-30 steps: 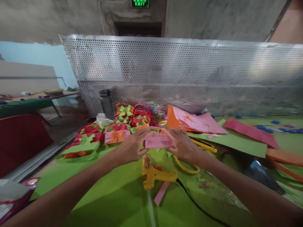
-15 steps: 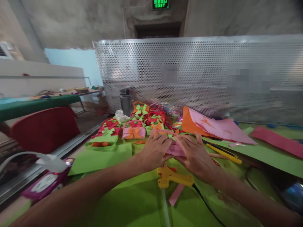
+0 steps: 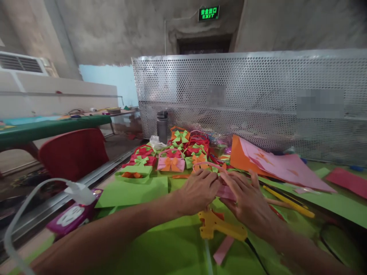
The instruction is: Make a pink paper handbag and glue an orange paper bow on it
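Between my hands is a small pink felt bag [image 3: 227, 193] with a looped pink handle, mostly covered by my fingers. My left hand [image 3: 197, 191] grips its left side with bent fingers. Over its right side my right hand [image 3: 248, 196] is closed, the thumb sticking up. Just below my hands lies a yellow glue gun [image 3: 222, 226], with a clear glue stick [image 3: 208, 256] out of its back and a black cord. A pink felt strip [image 3: 223, 250] rests beside it. Finished-looking felt bags with bows, such as a pink one [image 3: 171, 164], stand in rows beyond my hands.
Green felt sheets [image 3: 134, 193] cover the table. A purple power strip [image 3: 75, 217] with a white plug lies left. Orange and pink sheets [image 3: 282, 170] and a yellow cutter [image 3: 289, 201] are right. A grey bottle [image 3: 162, 128] and a perforated metal panel [image 3: 243, 80] stand behind.
My view has turned slightly left and up, so everything appears shifted right and down. Both hands stay on the pink bag with nearly the same grip.
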`<action>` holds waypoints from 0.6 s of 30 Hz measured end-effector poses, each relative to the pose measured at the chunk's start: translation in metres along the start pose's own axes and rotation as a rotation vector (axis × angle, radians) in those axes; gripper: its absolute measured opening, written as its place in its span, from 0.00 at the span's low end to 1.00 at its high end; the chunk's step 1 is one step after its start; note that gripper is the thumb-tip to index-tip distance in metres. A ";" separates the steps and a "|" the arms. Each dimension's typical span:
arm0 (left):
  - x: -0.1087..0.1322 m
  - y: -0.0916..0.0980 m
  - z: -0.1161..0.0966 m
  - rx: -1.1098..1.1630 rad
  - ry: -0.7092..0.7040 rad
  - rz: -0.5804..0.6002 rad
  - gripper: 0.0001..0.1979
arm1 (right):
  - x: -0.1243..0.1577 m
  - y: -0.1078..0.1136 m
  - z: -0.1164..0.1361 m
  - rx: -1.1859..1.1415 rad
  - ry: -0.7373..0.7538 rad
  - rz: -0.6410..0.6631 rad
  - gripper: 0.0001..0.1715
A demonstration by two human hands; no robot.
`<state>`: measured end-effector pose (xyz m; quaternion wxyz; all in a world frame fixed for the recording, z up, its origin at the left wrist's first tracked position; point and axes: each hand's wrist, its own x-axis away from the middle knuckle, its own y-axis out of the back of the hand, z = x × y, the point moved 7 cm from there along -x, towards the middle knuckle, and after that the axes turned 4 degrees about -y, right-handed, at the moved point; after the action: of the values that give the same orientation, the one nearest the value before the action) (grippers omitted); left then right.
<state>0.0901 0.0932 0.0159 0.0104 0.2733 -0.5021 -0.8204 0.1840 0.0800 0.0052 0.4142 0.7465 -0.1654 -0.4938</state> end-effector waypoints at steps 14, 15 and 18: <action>0.003 0.016 0.004 -0.010 0.065 -0.015 0.10 | 0.000 0.008 0.002 -0.004 -0.030 -0.125 0.29; 0.003 0.018 0.007 -0.011 0.067 -0.019 0.11 | 0.000 0.010 0.001 -0.018 -0.034 -0.141 0.30; 0.006 0.030 0.026 -0.024 0.115 -0.083 0.17 | -0.001 0.025 -0.007 -0.115 -0.109 -0.226 0.33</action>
<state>0.0652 0.0981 0.0473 0.0083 0.3404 -0.4789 -0.8092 0.1933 0.0691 0.0264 0.3885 0.7076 -0.0741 -0.5856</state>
